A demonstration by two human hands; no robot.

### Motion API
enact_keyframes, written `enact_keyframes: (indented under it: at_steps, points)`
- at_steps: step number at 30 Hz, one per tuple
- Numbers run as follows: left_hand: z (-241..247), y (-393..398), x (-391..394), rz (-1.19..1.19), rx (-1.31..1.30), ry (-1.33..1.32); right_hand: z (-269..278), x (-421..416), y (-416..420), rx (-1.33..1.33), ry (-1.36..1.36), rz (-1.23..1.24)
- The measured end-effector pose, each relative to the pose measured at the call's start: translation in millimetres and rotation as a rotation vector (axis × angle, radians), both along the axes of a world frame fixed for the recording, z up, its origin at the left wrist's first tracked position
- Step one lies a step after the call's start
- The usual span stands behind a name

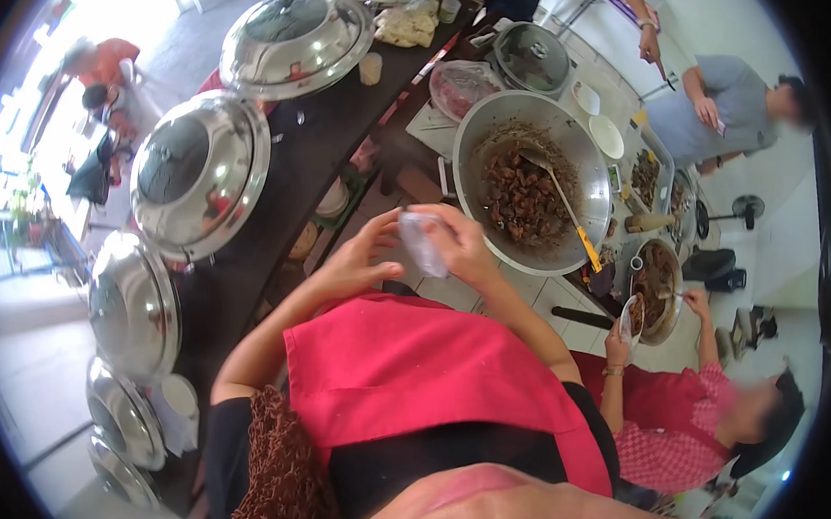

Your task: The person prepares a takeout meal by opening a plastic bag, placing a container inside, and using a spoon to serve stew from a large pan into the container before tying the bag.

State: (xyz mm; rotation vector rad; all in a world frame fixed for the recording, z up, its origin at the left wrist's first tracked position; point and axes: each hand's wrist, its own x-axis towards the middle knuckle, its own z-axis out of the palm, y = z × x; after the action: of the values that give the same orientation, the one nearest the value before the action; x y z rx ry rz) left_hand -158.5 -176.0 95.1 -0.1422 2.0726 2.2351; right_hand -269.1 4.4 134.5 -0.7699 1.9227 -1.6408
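Note:
My right hand [461, 246] grips a small clear plastic bag [422, 243], which looks blurred, in front of the red apron [425, 364]. Beside the bag is my left hand [363, 257], its fingers spread and nothing held in it. Just beyond my right hand stands a large metal basin [466, 140] with dark cooked meat pieces [522, 201] inside. A ladle [564, 196] with a yellow-wrapped handle leans in the basin, its head in the food.
Several domed metal lids [249, 176] line the dark table [301, 160] at left. A lidded pot [532, 56] and a plastic-covered bowl [458, 87] sit behind the basin. At right, a co-worker [679, 431] spoons food from a pan [678, 271]; another person [714, 112] stands farther back.

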Motion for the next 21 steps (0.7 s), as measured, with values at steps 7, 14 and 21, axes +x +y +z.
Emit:
enact_keyframes:
  at_steps: [7, 14, 21]
  points:
    - [-6, -40, -56, 0.501, 0.156, -0.077, -21, -28, -54, -0.073, 0.382, -0.18]
    - [-130, -136, -111, 0.687, -1.028, 0.028, -44, -20, 26, 0.213, 0.345, -0.213]
    - [-181, -161, -150, 0.933, -1.492, -0.251, -65, -23, 112, 0.375, 0.4, -0.383]
